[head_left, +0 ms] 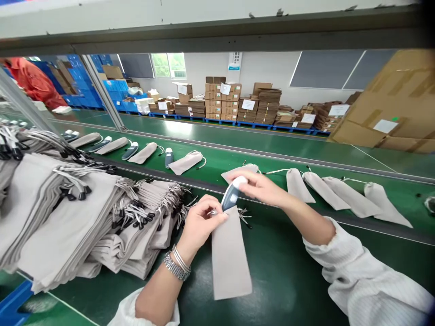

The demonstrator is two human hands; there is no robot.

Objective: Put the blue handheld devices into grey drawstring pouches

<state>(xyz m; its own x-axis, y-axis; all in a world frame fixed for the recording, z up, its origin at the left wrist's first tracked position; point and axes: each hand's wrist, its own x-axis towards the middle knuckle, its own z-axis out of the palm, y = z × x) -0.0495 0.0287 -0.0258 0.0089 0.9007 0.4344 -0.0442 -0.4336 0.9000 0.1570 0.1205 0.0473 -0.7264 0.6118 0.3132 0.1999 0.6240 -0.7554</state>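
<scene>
My left hand (202,219) pinches the top edge of a light grey drawstring pouch (231,262), which hangs down flat over the green work surface. Above it, my right hand (258,184) grips the white end of a dark blue-grey handheld device (232,195). The device is tilted, and its lower end meets the pouch's mouth; how far it reaches inside is hidden. White cords with black tips show just right of the mouth. Behind my right hand lies another grey pouch (240,171) on the belt.
Stacks of grey pouches (73,222) fill the left side. Along the green belt (212,181) lie pouches and similar devices (169,157), with more pouches (326,190) at right. A metal post (103,93) and overhead beam frame the view. A person in red (36,83) is far left.
</scene>
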